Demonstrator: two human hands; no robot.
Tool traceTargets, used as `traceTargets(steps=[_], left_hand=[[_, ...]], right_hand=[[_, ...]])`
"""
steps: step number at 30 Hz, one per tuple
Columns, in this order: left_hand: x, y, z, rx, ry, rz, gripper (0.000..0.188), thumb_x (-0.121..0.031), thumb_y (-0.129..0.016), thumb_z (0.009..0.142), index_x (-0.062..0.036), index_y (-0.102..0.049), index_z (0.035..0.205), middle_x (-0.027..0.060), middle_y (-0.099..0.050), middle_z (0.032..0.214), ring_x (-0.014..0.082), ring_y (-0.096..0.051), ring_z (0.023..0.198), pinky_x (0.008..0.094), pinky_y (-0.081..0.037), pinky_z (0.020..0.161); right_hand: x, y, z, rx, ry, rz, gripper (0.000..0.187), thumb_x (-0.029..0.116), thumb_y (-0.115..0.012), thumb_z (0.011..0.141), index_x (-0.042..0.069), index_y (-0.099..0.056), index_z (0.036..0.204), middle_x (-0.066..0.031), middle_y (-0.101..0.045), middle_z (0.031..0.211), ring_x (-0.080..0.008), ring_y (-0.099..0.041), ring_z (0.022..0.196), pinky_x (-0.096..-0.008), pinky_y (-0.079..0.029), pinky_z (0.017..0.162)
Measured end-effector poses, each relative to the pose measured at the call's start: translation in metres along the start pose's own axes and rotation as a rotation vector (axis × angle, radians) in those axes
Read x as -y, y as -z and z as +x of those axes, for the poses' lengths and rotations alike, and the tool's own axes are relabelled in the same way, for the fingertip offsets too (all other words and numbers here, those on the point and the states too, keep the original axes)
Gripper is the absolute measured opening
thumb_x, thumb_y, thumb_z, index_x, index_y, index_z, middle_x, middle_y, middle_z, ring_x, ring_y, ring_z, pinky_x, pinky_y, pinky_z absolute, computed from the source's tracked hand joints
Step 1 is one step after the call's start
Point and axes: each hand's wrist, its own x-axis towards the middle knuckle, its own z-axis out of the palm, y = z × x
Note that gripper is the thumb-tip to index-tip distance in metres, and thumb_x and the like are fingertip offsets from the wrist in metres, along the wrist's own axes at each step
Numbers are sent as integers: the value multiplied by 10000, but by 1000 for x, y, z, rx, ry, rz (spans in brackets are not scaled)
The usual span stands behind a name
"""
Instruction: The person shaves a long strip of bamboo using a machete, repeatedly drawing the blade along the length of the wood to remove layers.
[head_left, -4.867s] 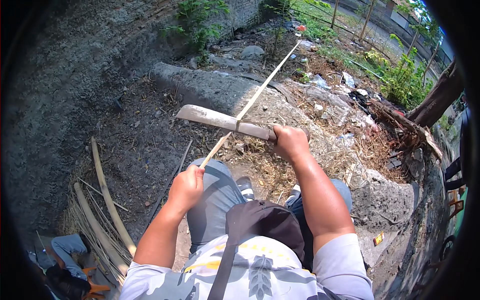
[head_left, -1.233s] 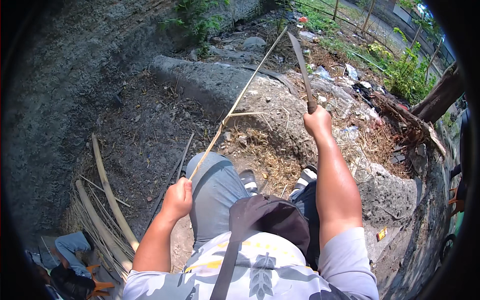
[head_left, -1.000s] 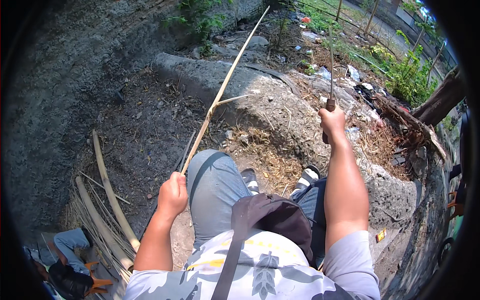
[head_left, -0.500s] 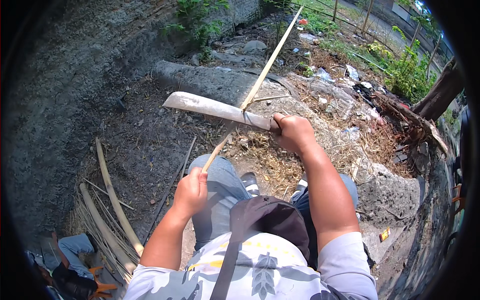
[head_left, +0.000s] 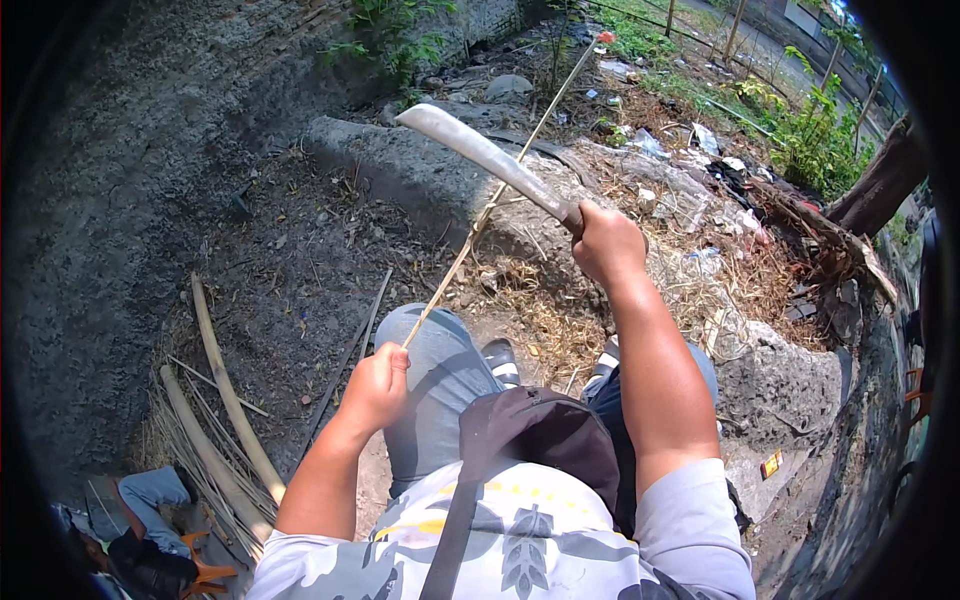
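Observation:
My left hand (head_left: 376,386) is closed around the near end of a long, thin bamboo-like strip (head_left: 450,275), close to my left knee. The strip slants up and away to the right, its far end thin. In my right hand (head_left: 609,243) is the dark handle of a machete (head_left: 490,157). Its broad pale blade points to the upper left and crosses the strip around the middle of its length. Whether the edge touches the strip there, I cannot tell.
Two long curved poles (head_left: 226,385) and a heap of thin strips lie on the ground at left. A rough wall (head_left: 110,200) rises beyond them. Concrete slabs (head_left: 410,165) and scattered litter (head_left: 705,140) lie ahead. Another person (head_left: 150,505) sits at lower left.
The machete has moved up and to the right, farther along the strip, its tip raised. The strip has turned so its narrow side shows. My left hand has barely shifted.

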Motion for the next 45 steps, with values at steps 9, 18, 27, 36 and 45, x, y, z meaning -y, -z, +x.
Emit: traceTargets(steps=[9,18,27,36,45], left_hand=[[12,-2,-13,-47,87,101,283,-263,-451,1071,-32,-575,964,235,-630,708,476,-628,704,533,-464,604],[-41,-7,-4,33,299,243,283,-307,-470,1060,-53,-595,1056,220,-686,855,436,-668,847,528,-491,765],[-24,-13,-13,48,95,227,247,-257,-538,1027,-17,-589,1007,269,-673,835,486,-651,788,560,-489,671],[-26,-22,-5,-76,-14,53,267,-260,-558,1026,-16,-563,918,228,-626,716,468,-626,704,520,-455,611],[-19,-21,-13,-71,-69,130,233,-252,-552,1019,-28,-559,955,240,-664,793,490,-640,743,568,-495,641]], right_hand=[[-42,13,7,-153,-146,403,250,163,-672,777,32,-660,989,-219,-698,864,-415,-674,840,-488,-515,777],[25,12,-24,84,323,334,239,145,-686,789,126,-681,1027,-158,-717,899,-390,-689,882,-487,-543,761],[25,5,-24,118,252,223,267,173,-692,793,160,-681,1060,-150,-724,935,-369,-698,912,-482,-563,796],[32,4,-25,214,304,89,263,214,-703,792,167,-681,1050,-137,-727,932,-349,-710,907,-477,-572,793],[41,7,-34,256,241,128,361,463,-729,845,165,-695,1045,-127,-736,940,-339,-717,910,-457,-573,789]])
